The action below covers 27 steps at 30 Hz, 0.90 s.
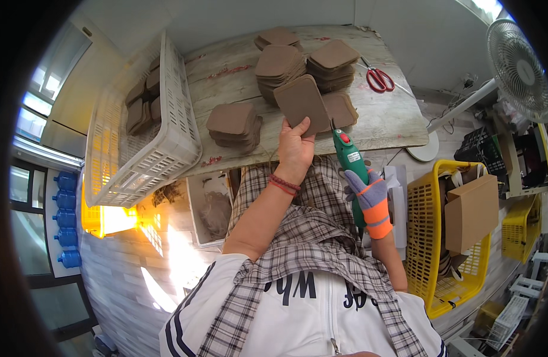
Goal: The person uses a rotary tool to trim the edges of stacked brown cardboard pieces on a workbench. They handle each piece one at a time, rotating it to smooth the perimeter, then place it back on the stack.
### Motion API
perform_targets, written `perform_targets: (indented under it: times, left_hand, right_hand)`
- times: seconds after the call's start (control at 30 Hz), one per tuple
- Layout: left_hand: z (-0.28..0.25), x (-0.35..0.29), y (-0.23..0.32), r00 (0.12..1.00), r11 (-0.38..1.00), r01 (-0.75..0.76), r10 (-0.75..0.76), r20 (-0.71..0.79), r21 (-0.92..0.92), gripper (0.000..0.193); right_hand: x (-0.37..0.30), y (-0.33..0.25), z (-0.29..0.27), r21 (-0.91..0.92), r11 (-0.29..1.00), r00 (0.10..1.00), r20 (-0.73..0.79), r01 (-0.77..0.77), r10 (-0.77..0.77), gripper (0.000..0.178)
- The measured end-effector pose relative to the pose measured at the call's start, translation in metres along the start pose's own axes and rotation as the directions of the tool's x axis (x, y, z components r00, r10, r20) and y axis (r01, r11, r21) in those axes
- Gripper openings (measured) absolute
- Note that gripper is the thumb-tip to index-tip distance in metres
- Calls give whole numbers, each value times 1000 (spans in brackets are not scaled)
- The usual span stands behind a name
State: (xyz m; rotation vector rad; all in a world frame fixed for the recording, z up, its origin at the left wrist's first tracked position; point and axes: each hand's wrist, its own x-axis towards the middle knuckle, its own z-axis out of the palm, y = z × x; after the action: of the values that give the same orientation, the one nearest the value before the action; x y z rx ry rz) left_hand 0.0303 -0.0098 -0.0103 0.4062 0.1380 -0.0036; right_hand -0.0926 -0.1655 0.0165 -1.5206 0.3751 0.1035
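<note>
My bare left hand (295,149) grips a brown flat pad (300,100) with rounded corners by its near edge, thumb on top. My right hand (372,202), in a grey and orange glove, is wrapped round a green handheld power tool (349,153) with a red button. The tool's thin tip points away from me, close to the right edge of the pad; I cannot tell whether they touch. Similar pads lie about the held one: a left stack (231,122), a middle stack (279,64), a right stack (332,59) and a low pile (344,110).
Red-handled scissors (379,81) lie at the right of the worn wooden table (223,71). A white crate (173,140) with more pads stands tilted at the left. To my right are a yellow crate (421,238) holding a cardboard box (473,208), and a fan (517,68).
</note>
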Motion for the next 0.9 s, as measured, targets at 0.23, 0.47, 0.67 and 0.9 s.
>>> perform_targets:
  times: [0.23, 0.47, 0.67, 0.9]
  left_hand:
    - [-7, -6, -11, 999, 998, 50, -50, -5, 48, 35]
    - [3, -31, -20, 989, 981, 134, -141, 42, 138, 34]
    - [-17, -30, -27, 983, 972, 132, -154, 105, 193, 38]
    - [-23, -30, -3, 973, 914, 119, -185, 137, 389, 39]
  right_hand:
    - [2, -5, 2, 13, 1000, 1000, -21, -2, 2, 35]
    - [8, -17, -1, 85, 995, 997, -62, 55, -50, 31]
    - [11, -26, -7, 50, 997, 996, -72, 54, -50, 30]
    - [5, -33, -22, -45, 999, 1000, 1, 30, -30, 30]
